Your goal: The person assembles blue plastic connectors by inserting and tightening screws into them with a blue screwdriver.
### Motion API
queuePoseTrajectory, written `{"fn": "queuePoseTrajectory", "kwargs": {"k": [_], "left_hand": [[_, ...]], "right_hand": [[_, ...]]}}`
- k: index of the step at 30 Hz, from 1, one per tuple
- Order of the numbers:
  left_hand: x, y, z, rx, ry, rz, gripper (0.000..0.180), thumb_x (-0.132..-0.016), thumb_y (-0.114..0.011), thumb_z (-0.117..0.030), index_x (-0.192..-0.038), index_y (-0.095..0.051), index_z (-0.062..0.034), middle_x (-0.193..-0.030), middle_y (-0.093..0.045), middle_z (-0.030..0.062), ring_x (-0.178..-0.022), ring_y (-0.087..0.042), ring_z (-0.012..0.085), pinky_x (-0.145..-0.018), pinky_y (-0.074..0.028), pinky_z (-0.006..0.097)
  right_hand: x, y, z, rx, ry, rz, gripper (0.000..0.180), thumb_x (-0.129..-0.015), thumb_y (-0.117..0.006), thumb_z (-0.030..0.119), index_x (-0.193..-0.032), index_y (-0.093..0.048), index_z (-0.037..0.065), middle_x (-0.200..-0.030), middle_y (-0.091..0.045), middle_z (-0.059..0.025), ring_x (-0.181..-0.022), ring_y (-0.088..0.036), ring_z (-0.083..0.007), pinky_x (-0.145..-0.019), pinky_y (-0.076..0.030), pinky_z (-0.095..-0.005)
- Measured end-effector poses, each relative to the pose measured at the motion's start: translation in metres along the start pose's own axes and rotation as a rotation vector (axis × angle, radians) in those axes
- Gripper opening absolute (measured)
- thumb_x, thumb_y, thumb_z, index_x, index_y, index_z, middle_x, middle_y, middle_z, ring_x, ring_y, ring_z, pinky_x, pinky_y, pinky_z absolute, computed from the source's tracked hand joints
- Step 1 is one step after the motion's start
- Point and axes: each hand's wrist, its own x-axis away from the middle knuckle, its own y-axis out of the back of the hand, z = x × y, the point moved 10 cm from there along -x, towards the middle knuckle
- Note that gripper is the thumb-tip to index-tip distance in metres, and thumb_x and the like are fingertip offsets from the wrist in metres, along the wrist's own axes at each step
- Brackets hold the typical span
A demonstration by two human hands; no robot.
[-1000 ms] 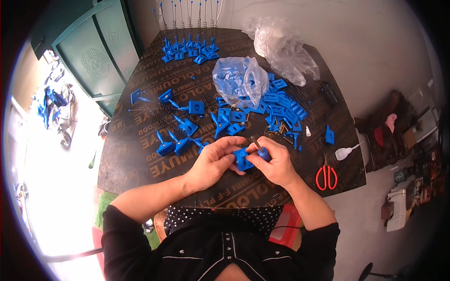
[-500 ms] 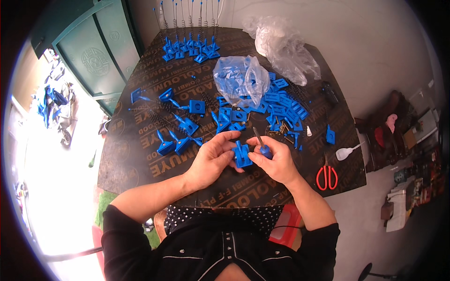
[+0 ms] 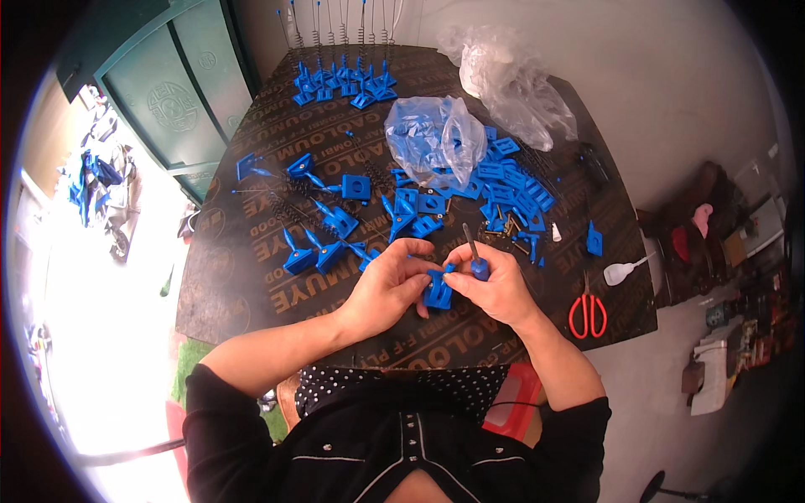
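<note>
Close to the table's near edge, my left hand (image 3: pixel 381 285) grips a slotted blue plastic part (image 3: pixel 438 293) between thumb and fingers. A screwdriver (image 3: pixel 480 267) with a blue handle is tucked in my right hand (image 3: pixel 501 289), its shaft pointing up and away from me. The thumb and forefinger of that hand pinch a small blue piece (image 3: pixel 450 269) at the upper right of the slotted part. How the two pieces fit together is partly hidden by my fingers. Finished-looking blue clamps (image 3: pixel 299 257) with levers lie just beyond my left hand.
Loose blue parts (image 3: pixel 511 189) and brass-coloured screws (image 3: pixel 501 225) lie beyond my right hand, beside a plastic bag (image 3: pixel 432 138) of blue parts. Red-handled scissors (image 3: pixel 587 317) and a white dropper bottle (image 3: pixel 619 273) are at right. Spring-topped blue pieces (image 3: pixel 344 84) stand at the far left.
The slotted blue part has turned and sits lower between my fingers. My right fingers have risen to its upper corner with the small blue piece. The screwdriver stays in my right hand.
</note>
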Motion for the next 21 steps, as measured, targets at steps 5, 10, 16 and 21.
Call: {"fn": "queuePoseTrajectory", "kwargs": {"k": [5, 10, 16, 21], "left_hand": [[-0.001, 0.002, 0.0, 0.068, -0.048, -0.021, 0.025, -0.093, -0.05, 0.005, -0.117, -0.042, 0.0015, -0.113, -0.06, 0.0173, -0.087, -0.063, 0.0172, -0.07, -0.057, 0.029], [0.0, 0.002, -0.003, 0.113, -0.09, -0.035, 0.011, -0.092, -0.054, 0.004, -0.103, -0.052, 0.0043, -0.105, -0.061, 0.0114, -0.085, -0.064, 0.0146, -0.073, -0.056, 0.026], [0.001, 0.0, -0.004, 0.088, -0.095, -0.03, 0.009, -0.091, -0.055, 0.004, -0.1, -0.054, 0.0056, -0.112, -0.059, 0.0123, -0.088, -0.065, 0.0149, -0.076, -0.057, 0.026], [0.001, -0.001, -0.005, 0.044, -0.088, -0.027, 0.006, -0.091, -0.055, 0.005, -0.097, -0.055, 0.0058, -0.114, -0.058, 0.0124, -0.089, -0.065, 0.0151, -0.078, -0.057, 0.027]], "right_hand": [[0.002, 0.004, 0.005, 0.053, 0.002, -0.042, 0.011, -0.085, -0.067, 0.011, -0.09, -0.061, 0.004, -0.072, -0.053, 0.0051, -0.065, -0.044, -0.0023, -0.057, -0.039, -0.0212], [0.003, 0.004, 0.021, 0.157, 0.099, -0.066, 0.009, -0.084, -0.065, 0.006, -0.091, -0.061, 0.003, -0.075, -0.056, 0.0041, -0.066, -0.045, -0.0024, -0.058, -0.038, -0.0204], [0.005, 0.003, 0.026, 0.183, 0.152, -0.076, 0.008, -0.083, -0.065, 0.006, -0.089, -0.061, 0.002, -0.074, -0.057, 0.0018, -0.064, -0.045, -0.0038, -0.057, -0.039, -0.0218], [0.007, 0.003, 0.026, 0.228, 0.171, -0.061, 0.011, -0.084, -0.068, 0.009, -0.09, -0.06, 0.003, -0.071, -0.058, 0.0009, -0.062, -0.049, -0.0039, -0.054, -0.04, -0.0227]]}}
